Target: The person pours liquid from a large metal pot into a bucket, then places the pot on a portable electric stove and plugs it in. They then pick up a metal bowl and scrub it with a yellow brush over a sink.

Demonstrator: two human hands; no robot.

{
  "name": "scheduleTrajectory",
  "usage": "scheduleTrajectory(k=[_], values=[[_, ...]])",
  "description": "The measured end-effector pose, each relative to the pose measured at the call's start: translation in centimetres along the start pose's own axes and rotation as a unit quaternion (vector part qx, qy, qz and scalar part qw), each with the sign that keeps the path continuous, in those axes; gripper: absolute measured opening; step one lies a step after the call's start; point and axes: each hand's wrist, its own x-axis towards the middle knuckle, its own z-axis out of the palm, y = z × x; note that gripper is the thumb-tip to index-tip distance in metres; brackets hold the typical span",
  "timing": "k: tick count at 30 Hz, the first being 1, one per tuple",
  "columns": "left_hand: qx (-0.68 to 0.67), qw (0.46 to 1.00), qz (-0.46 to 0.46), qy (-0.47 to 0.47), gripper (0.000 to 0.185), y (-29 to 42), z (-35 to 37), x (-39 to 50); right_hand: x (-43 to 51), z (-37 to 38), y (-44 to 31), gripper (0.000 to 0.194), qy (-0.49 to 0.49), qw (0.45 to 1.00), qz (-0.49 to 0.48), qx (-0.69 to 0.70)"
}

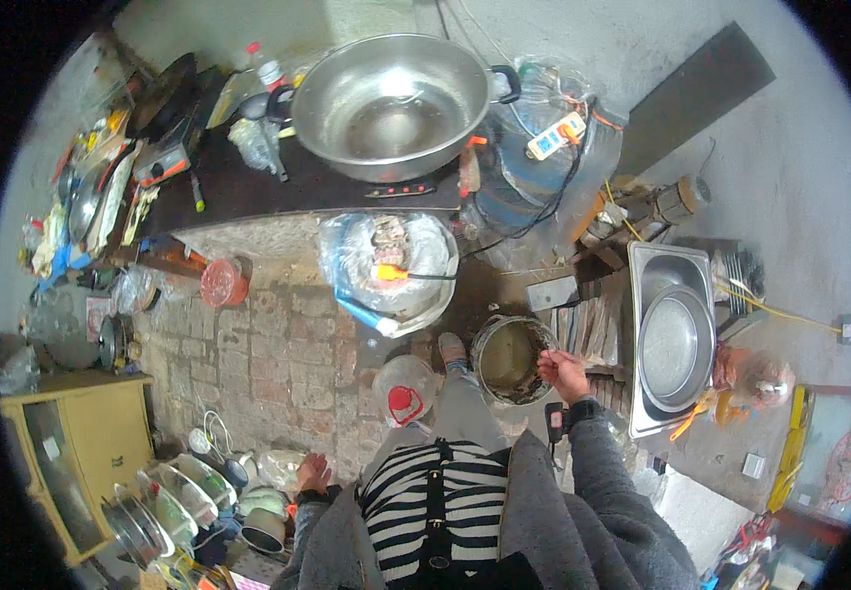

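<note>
My right hand (pixel 564 375) is over the right rim of a round bucket (pixel 510 359) on the floor, its fingers curled; whether it holds something small cannot be told. Murky, brownish matter lies in the bucket. My left hand (pixel 313 472) hangs low at the left of my body, fingers apart, holding nothing, close to pots and a plastic bag. Between my feet and the bucket's left side is a translucent plastic container with a red handle (pixel 404 404). A large steel wok-like pan (pixel 394 110) with black handles rests on the dark table ahead.
A steel sink (pixel 635 346) with a steel basin (pixel 677 348) in it stands at the right. Ahead, a plastic-covered round container (pixel 396 273) has an orange plug on top. A power strip (pixel 556 136) trails a black cable. Dish racks (pixel 167 501) and a yellow cabinet (pixel 101 435) are at left.
</note>
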Motion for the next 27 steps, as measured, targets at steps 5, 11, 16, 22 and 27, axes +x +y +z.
scheduleTrajectory(k=[5,11,16,22,27], values=[[0.099,0.994,0.037,0.04,0.043,3.7,6.4,-3.1,3.9,-1.0,0.2,0.019,0.027,0.997,0.049,-0.045],[0.159,0.98,0.12,0.026,0.04,5.8,13.7,-8.5,8.9,-0.4,-1.2,0.019,-0.037,0.997,0.021,-0.064],[0.253,0.953,0.164,-0.019,0.038,5.0,14.6,-9.9,11.6,0.5,-3.1,0.023,-0.062,0.994,0.008,-0.089],[0.147,0.987,0.052,0.026,0.034,1.6,10.4,-7.3,9.8,1.4,-3.6,0.02,-0.053,0.992,-0.002,-0.115],[0.09,0.995,0.009,0.034,0.048,-1.3,6.2,-4.5,3.8,1.3,-2.3,0.017,-0.006,0.993,-0.012,-0.115]])
